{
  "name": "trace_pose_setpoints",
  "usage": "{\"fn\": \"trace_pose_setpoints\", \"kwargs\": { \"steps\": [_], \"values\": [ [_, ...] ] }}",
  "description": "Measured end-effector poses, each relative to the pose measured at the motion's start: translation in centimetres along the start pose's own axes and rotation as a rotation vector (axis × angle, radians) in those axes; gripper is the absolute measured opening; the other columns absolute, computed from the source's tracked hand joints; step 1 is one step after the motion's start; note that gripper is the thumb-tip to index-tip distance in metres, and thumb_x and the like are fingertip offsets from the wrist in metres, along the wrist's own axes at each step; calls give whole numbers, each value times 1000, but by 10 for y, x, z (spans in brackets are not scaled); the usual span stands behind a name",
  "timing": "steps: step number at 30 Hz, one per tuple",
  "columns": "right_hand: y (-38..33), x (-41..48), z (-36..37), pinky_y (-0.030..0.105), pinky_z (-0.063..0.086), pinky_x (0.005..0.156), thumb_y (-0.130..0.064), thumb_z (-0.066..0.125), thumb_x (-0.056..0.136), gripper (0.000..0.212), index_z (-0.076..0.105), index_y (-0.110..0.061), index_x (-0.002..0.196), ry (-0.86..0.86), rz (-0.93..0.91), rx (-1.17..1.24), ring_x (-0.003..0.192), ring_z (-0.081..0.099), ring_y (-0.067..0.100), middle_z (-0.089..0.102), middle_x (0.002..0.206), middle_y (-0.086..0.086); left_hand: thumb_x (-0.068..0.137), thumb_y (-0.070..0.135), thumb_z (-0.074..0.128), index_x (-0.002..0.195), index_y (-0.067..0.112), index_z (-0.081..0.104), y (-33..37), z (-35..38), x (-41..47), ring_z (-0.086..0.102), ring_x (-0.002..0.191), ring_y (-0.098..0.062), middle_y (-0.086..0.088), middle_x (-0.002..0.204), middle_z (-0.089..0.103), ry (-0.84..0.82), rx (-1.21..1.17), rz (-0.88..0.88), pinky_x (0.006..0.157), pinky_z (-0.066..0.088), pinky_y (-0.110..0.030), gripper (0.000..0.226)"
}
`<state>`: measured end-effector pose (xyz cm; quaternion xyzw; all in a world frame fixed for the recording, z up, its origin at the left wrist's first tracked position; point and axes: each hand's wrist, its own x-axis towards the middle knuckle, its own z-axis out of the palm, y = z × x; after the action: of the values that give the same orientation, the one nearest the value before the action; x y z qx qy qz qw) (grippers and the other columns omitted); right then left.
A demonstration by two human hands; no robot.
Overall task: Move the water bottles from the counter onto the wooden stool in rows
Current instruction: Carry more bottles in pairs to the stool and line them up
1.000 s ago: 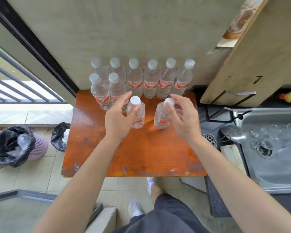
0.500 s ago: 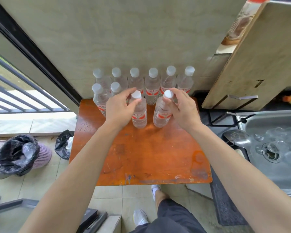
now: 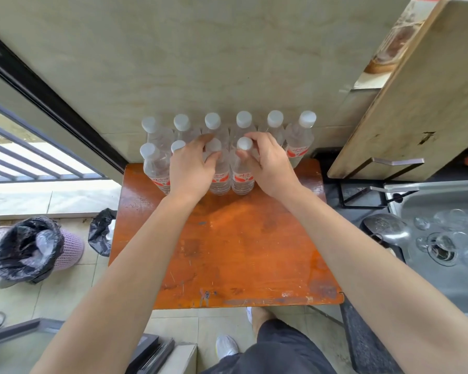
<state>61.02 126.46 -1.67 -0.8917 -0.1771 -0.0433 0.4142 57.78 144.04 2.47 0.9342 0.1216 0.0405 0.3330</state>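
Counts, left to right:
- 1 bin (image 3: 30,247) with a black liner, on the floor at 9 o'clock of the stool.
- 1 loose black bag (image 3: 100,230) between the bin and the stool.
- 1 wooden stool (image 3: 227,252) with an orange, scuffed top.
- 10 water bottles (image 3: 299,147), clear with white caps and red labels. All are upright and packed at the stool's 12 o'clock edge against the wall. The back row has 6 and the front row has 4. The front row starts at the 11 o'clock corner and ends about mid-edge.
- 1 steel sink (image 3: 443,279) at 3 o'clock with clear glasses in it. I can't read how many.
- 1 open cabinet door (image 3: 416,90) at 2 o'clock.

Hands:
- The left hand (image 3: 191,168) has its fingers curled round the shoulder of front bottle 3 (image 3: 219,182), thumb across the near side. It's a grasp, not a flat touch. It also covers most of front bottle 2, of which only the cap shows.
- The right hand (image 3: 270,163) is wrapped round front bottle 4 (image 3: 242,179) just under the cap, thumb on the left side. The cap pokes out above the fingers.

Both gripped bottles stand side by side with their bases apparently on the wood. I can't tell if they touch.
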Motion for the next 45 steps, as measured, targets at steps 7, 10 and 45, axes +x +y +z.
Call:
{"fn": "trace_pose_setpoints", "kwargs": {
  "steps": [7,10,45],
  "values": [
    [-25,6,-26,24,46,91,-42,64,97,49,56,-8,131,47,1,-26,112,59,13,64,123,3,91,40,65,133,19,60,12,-33,-6,62,117,-24,-4,125,68,-4,14,40,97,48,-39,48],
    [-59,13,-57,25,43,93,-41,59,100,48,55,-8,134,157,-1,-21,116,56,15,61,127,4,90,53,59,134,23,58,26,-68,-16,63,114,-21,2,131,64,87,40,115,96,47,-37,53],
    [-60,-721,-479,34,18,122,-49,46,101,65,34,-17,157,1145,680,-820,154,18,23,19,167,11,102,45,43,148,7,44,462,159,-553,29,148,-33,-18,157,36,-184,-392,1453,117,28,-52,59]
  ]
}}
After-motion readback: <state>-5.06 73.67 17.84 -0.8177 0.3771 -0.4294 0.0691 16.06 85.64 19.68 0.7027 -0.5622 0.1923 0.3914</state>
